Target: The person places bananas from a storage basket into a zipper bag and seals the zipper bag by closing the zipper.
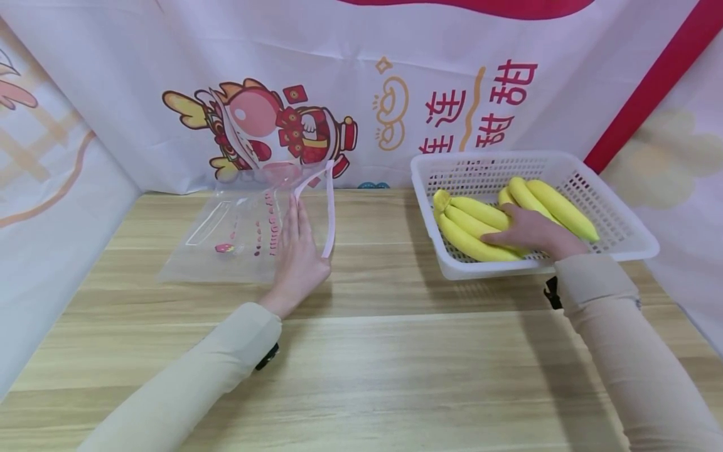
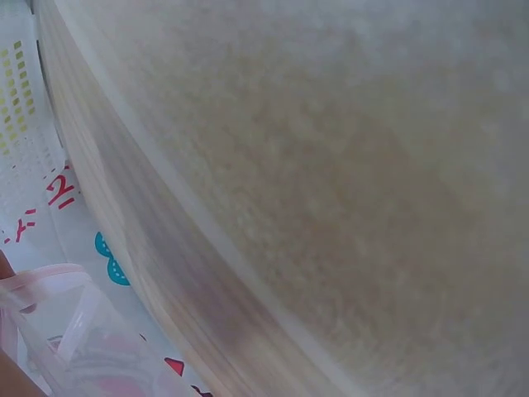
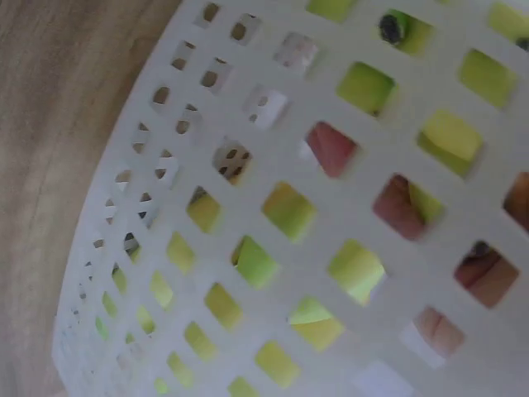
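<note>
A clear plastic bag (image 1: 243,232) with a pink strip (image 1: 331,213) along its mouth lies at the left of the table. My left hand (image 1: 299,257) is at the bag's mouth, its fingers straight and touching the plastic. The left wrist view catches the bag (image 2: 99,347) low in the corner. To the right, yellow bananas (image 1: 477,245) lie in a white basket (image 1: 627,242). My right hand (image 1: 533,229) reaches in and grips the left bunch, thumb towards the front. Through the basket holes, the right wrist view shows parts of fingers (image 3: 332,149) among bananas (image 3: 368,87).
More bananas (image 1: 556,204) lie in the basket's right part. The wooden table (image 1: 395,376) runs up to a printed white cloth (image 1: 361,75) behind. Cloth also hangs at both sides.
</note>
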A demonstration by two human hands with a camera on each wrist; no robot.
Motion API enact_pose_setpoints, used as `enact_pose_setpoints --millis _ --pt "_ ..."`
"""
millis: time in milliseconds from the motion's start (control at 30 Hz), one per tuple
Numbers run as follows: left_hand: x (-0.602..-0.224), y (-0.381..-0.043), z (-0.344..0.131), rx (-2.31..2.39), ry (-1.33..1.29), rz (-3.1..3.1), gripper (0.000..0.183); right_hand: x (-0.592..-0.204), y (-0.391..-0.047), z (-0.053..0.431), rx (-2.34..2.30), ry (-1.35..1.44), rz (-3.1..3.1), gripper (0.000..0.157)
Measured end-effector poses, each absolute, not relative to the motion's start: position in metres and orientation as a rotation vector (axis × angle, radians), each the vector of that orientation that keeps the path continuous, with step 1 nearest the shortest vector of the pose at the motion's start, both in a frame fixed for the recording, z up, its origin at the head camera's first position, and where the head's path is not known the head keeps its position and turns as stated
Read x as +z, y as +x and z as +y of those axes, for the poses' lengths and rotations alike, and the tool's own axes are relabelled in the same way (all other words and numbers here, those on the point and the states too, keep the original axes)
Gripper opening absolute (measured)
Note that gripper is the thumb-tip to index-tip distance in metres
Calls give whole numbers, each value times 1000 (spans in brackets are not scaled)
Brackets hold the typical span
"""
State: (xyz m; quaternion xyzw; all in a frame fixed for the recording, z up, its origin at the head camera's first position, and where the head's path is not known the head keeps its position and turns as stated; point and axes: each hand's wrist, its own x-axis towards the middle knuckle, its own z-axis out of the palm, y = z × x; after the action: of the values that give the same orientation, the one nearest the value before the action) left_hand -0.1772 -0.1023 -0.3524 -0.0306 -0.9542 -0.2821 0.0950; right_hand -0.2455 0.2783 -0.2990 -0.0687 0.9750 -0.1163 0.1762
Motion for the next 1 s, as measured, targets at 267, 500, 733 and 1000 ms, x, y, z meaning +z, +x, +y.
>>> enact_pose_setpoints --millis 267,500,733,1000 --pt "-353 -175 -103 -851 -96 -2826 108 -300 -245 281 -423 -205 2727 98" --pt "-353 -174 -104 -854 -104 -2824 109 -303 -244 282 -481 -224 2803 91" --pt "-351 -173 -104 -862 -100 -2823 109 -304 -244 280 -462 -171 2911 87" --pt "-349 -173 -105 -870 -96 -2807 109 -297 -239 274 -638 -43 3058 89"
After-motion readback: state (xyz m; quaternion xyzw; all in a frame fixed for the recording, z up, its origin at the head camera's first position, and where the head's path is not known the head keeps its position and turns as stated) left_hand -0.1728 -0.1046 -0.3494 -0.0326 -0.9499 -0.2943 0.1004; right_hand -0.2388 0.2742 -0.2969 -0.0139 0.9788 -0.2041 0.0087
